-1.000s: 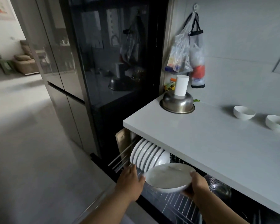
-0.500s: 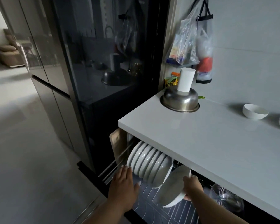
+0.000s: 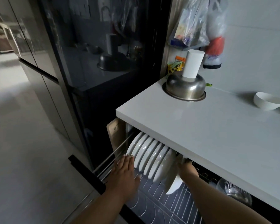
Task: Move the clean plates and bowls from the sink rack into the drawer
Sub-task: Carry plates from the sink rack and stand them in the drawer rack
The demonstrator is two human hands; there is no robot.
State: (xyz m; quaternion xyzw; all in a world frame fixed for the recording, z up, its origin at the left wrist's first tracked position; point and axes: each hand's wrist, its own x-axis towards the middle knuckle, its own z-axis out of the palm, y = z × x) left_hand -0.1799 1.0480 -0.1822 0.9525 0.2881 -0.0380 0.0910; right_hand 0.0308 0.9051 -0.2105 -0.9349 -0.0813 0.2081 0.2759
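Note:
Several white plates (image 3: 149, 156) stand on edge in a row in the wire rack of the pulled-out drawer (image 3: 160, 201), under the white counter (image 3: 200, 131). My right hand (image 3: 187, 171) grips one more white plate (image 3: 172, 185), held upright against the right end of the row. My left hand (image 3: 124, 172) lies flat with straight fingers, its fingertips touching the leftmost plate. A white bowl (image 3: 267, 101) sits on the counter at the far right.
An upturned steel bowl (image 3: 186, 88) with a white cup (image 3: 192, 63) on it stands at the counter's back. Plastic bags (image 3: 199, 25) hang on the wall. A dark glass fridge (image 3: 95, 62) stands left. A wooden board (image 3: 116, 135) and a wire strainer (image 3: 233, 190) sit in the drawer.
My right hand has turned the plate from flat to upright and brought it against the end of the row. My left hand has reached forward to touch the first plate.

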